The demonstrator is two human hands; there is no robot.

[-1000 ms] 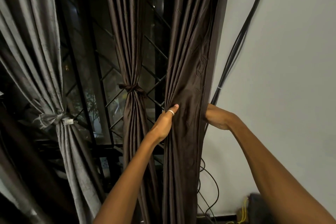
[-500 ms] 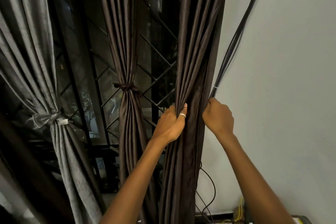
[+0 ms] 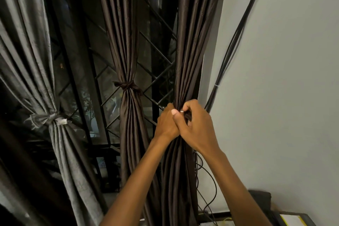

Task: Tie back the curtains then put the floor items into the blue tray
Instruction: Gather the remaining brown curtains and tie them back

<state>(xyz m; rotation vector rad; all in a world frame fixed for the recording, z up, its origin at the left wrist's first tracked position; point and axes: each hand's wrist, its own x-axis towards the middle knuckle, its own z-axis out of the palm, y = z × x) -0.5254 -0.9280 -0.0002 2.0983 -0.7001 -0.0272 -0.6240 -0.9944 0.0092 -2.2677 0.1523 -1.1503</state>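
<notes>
Where bunched at mid-height, gripped by left hand [image 3: 166, 124] and right hand [image 3: 198, 128] pressed together, fingers curled round the glossy dark-brown pleats of the rightmost curtain [image 3: 192, 42], just beside the white wall [image 3: 284, 79]. Left of it, middle brown curtain [image 3: 124, 42] cinched by a knotted band [image 3: 126, 85]; farther left, crinkled grey curtain [image 3: 27, 51], also tied. Behind, diamond-pattern metal grille [image 3: 157, 79]. Black cables [image 3: 236, 42] down the wall. Bottom right, cut-off dark box [image 3: 260, 198], hard to identify.

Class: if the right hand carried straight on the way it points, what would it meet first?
The right hand would meet the gathered brown curtain it grips, then probably the left hand.
</notes>
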